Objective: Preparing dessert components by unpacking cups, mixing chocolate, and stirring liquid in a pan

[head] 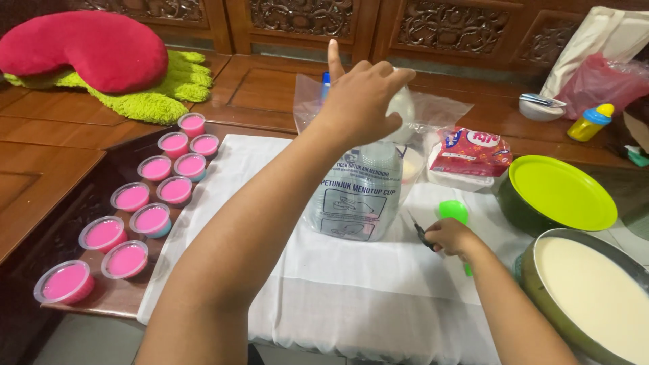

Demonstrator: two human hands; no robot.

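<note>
Small cups (152, 220) hold bright pink filling; the cloth (351, 284) under the work is plain white. The clear plastic bag (358, 189) carries blue print, the bowl lid (561, 191) is lime green, and the pan (595, 297) holds a cream-coloured mixture. The cushion (84, 49) is red on a lime-green shaggy mat (162, 88).

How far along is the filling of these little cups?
Done: about eleven small clear plastic cups of pink pudding sit filled in rows on the dark wooden tray. In hand: the left hand reaches into a clear plastic bag of stacked cups; the right hand holds a dark tool. Left: the round metal pan of cream-coloured mixture looks full.
</note>
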